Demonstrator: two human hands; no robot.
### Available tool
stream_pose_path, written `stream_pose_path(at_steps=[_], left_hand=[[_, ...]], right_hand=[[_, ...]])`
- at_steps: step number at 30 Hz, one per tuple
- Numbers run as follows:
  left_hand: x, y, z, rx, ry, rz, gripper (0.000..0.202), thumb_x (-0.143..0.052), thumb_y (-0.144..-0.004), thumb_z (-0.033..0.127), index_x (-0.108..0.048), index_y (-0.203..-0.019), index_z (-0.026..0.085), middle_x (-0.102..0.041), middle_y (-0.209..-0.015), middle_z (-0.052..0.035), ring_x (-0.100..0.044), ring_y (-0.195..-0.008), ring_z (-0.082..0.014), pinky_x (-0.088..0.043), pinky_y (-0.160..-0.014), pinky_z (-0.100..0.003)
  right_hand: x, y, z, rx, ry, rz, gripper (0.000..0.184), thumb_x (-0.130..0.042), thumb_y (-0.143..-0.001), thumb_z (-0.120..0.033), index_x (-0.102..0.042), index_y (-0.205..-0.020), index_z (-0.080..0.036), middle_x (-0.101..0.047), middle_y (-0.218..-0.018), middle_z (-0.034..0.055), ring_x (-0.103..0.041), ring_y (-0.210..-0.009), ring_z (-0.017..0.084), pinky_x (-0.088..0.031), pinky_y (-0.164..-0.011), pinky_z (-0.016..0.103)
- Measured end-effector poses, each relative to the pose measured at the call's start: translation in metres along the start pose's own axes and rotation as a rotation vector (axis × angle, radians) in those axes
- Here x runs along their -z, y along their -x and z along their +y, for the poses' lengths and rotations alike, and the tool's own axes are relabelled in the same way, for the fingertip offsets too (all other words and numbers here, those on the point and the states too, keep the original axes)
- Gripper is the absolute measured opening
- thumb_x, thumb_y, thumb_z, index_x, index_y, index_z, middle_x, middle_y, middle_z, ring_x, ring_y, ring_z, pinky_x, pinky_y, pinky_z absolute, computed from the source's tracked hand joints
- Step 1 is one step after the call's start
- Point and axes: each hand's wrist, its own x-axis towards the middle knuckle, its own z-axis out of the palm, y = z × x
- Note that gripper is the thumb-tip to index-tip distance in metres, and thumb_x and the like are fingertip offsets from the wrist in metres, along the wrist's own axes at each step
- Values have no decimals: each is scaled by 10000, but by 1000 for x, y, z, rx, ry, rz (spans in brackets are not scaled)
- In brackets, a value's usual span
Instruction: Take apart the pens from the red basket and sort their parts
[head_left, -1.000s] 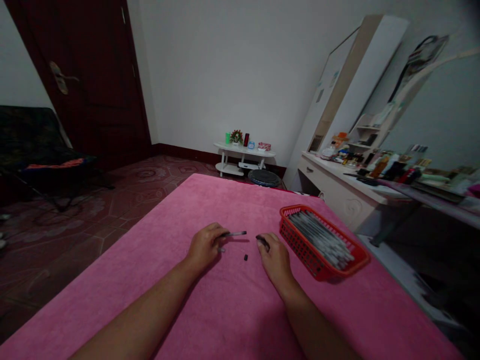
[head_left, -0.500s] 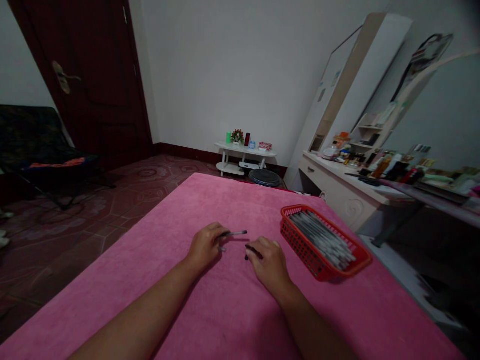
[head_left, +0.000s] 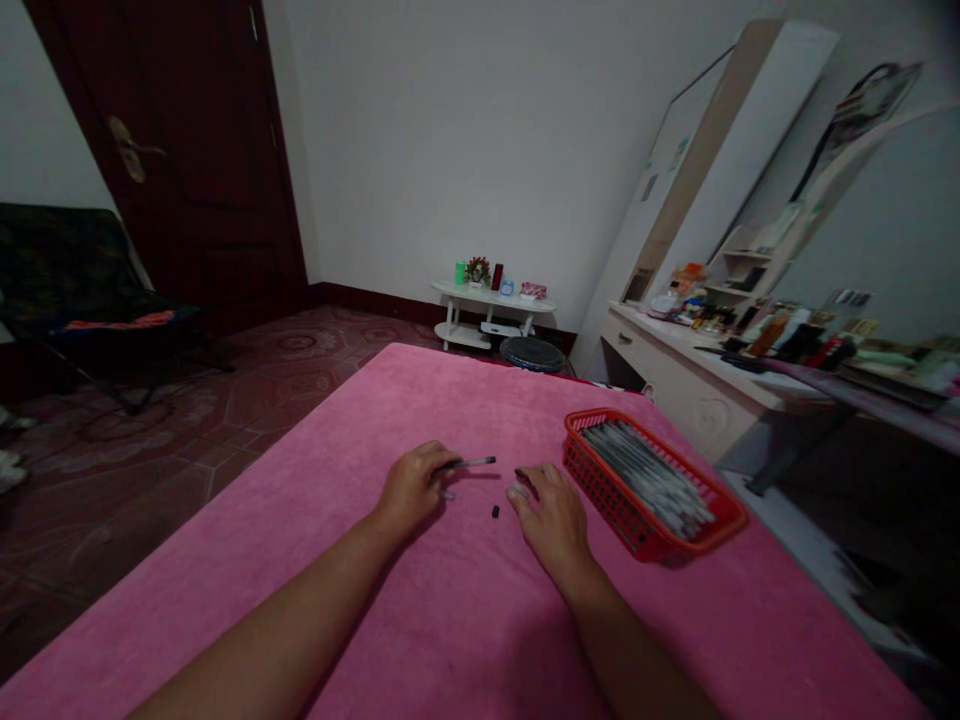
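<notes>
My left hand [head_left: 414,487] is closed around a slim pen [head_left: 474,462], whose dark tip points right over the pink cloth [head_left: 337,460]. Beneath those fingers the end of a pale, clear piece [head_left: 448,495] shows; whether the hand touches it I cannot tell. My right hand [head_left: 553,510] is curled to the right of the pen, with a dark bit and a whitish bit showing at its fingertips, too small to name. A small black piece [head_left: 495,511], like a pen cap, lies on the cloth between my hands.
A red plastic basket [head_left: 611,498] full of pens [head_left: 649,470] stands right of my right hand. Beyond the cloth are a black round stool [head_left: 532,353] and a low white stand [head_left: 469,292]. A cluttered dresser [head_left: 690,345] lines the right side.
My right hand has moved a little right, away from the small black piece, which now lies alone on the cloth. My left hand still holds the pen in nearly the same place.
</notes>
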Motion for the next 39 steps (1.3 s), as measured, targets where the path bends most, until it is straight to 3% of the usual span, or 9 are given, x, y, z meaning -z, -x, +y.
stream_pose_path(at_steps=[8,10,14,18,22,29,32,35,39], left_hand=[[-1,0,1,-6,-4,-23,215,-533,-817,99,-707,-904,191,-621,-811,-46,-575,-749,-148,-421,-659,-249],[-1,0,2,-13,-6,-30,215,-531,-823,101,-706,-908,195,-618,-812,-44,-575,-756,-147,-418,-663,-247],[-1,1,4,-40,-27,-47,205,-531,-823,99,-700,-883,198,-612,-807,-38,-567,-755,-145,-414,-667,-242],[-1,1,7,-57,-39,-63,204,-534,-811,83,-693,-868,196,-612,-810,-33,-565,-753,-141,-414,-669,-237],[-2,2,8,-74,-29,-82,214,-537,-798,68,-688,-879,196,-621,-829,-32,-568,-761,-140,-422,-687,-239],[-4,2,6,-95,49,-64,219,-521,-796,72,-697,-867,180,-634,-806,-48,-579,-741,-148,-440,-681,-255],[-4,0,5,-17,198,83,153,-544,-806,133,-676,-876,168,-656,-827,-63,-606,-784,-170,-470,-705,-277],[-5,-3,9,171,552,292,86,-575,-814,201,-586,-895,174,-684,-867,-55,-655,-828,-188,-523,-751,-327],[-5,-5,20,331,1077,397,352,-720,-743,268,-436,-940,203,-710,-988,-72,-688,-932,-234,-558,-785,-392]], right_hand=[[-7,0,6,-56,-172,7,90,-561,-791,-174,-638,-815,-216,-653,-842,61,-615,-791,208,-451,-708,317],[-7,-1,3,-136,-359,51,64,-560,-804,-233,-604,-841,-205,-651,-806,49,-619,-735,194,-468,-683,317],[-5,-4,-5,-363,-944,99,244,-605,-793,-363,-541,-964,-201,-637,-753,4,-625,-615,149,-516,-597,293],[0,-5,-9,-557,-1283,98,329,-742,-673,-380,-584,-877,-176,-675,-798,35,-665,-685,153,-556,-659,304],[3,-5,-7,-641,-1329,78,340,-782,-629,-392,-622,-811,-155,-693,-794,55,-649,-632,135,-552,-621,280],[2,-4,-8,-566,-1290,59,382,-802,-609,-440,-645,-794,-145,-691,-713,57,-622,-582,137,-517,-541,253],[2,-5,-8,-586,-1302,54,368,-817,-596,-410,-649,-782,-140,-697,-714,56,-628,-589,131,-517,-563,246],[1,-5,-9,-590,-1305,42,358,-816,-601,-390,-643,-792,-142,-703,-726,52,-639,-606,127,-521,-587,240],[0,-4,-13,-592,-1320,-15,368,-810,-614,-385,-622,-815,-141,-713,-752,64,-661,-631,141,-528,-592,244]])
